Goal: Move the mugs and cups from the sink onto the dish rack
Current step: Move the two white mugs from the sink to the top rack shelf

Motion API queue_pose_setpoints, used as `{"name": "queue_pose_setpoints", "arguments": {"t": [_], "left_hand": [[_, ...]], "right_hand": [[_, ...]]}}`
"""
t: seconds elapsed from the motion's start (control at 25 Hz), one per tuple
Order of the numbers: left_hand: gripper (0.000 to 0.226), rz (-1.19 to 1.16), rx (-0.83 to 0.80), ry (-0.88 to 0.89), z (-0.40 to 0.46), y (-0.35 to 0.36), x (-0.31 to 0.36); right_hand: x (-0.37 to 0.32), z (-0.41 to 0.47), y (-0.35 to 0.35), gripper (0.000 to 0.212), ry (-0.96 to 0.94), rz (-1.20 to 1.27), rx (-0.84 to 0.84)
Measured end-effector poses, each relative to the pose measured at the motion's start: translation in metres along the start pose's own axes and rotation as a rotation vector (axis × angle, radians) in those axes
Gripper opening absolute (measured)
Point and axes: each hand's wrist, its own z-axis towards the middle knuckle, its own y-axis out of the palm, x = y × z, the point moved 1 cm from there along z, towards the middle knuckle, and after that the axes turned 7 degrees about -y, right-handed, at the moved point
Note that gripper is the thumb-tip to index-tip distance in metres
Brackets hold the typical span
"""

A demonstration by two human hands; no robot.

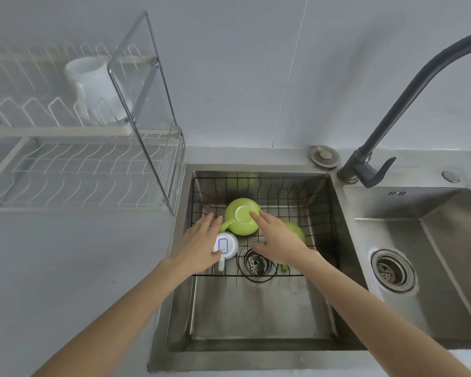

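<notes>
A green mug (241,219) lies upside down in the black wire basket (318,213) inside the left sink basin (256,319). My right hand (279,239) hovers over it with fingers spread, a fingertip at the mug's base. A second green cup (297,232) is mostly hidden under that hand. A white mug (226,247) with a blue mark lies beside the green one; my left hand (200,244) is spread over its left side, holding nothing. On the upper tier of the white dish rack (74,170) stands one white mug (98,89).
A dark faucet (386,126) arches over the divider between the two basins. The right basin (430,254) holds only its drain. A drain strainer (257,263) sits under the basket. The rack's lower tier holds nothing, on the grey counter (65,268).
</notes>
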Motion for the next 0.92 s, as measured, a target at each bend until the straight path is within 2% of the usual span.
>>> {"name": "queue_pose_setpoints", "arguments": {"t": [0.48, 0.64, 0.92], "left_hand": [[0.071, -0.189, -0.189, -0.151, 0.06, 0.073, -0.018], [0.067, -0.195, -0.198, -0.213, 0.074, 0.082, -0.018], [0.065, -0.157, -0.179, -0.193, 0.08, 0.087, -0.02]], "right_hand": [[0.02, 0.066, 0.077, 0.066, 0.058, 0.205, -0.181], [0.024, 0.084, 0.088, 0.063, 0.098, 0.193, -0.15], [0.024, 0.087, 0.106, 0.06, 0.098, 0.236, -0.078]]}}
